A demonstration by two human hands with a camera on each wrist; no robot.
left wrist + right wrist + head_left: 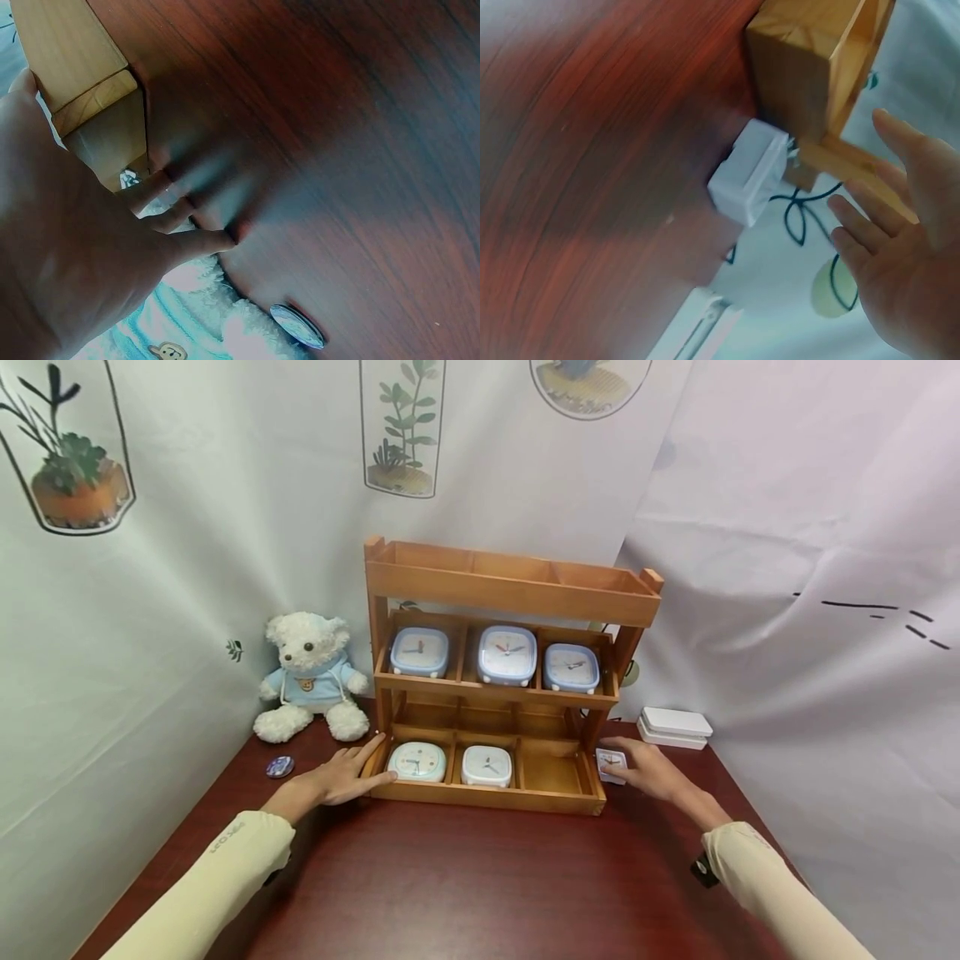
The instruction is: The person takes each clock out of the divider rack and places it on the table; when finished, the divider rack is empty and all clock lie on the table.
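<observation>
A wooden shelf (487,795) with compartments stands on the dark red table. My left hand (341,777) is at its lower left corner, thumb along the front by a pale green clock (417,762). In the left wrist view, the other fingers of my left hand (97,232) spread beside the shelf, their tips at the table. My right hand (651,768) is beside a small white alarm clock (611,766) to the right of the shelf. In the right wrist view, the fingers of my right hand (907,240) are extended, apart from that clock (751,172).
A white clock (487,766) sits in the lower middle compartment. Three blue-rimmed clocks, including a tall middle one (507,655), fill the shelf's middle tier. A teddy bear (311,677) and round blue item (281,767) are left; white boxes (675,727) lie right.
</observation>
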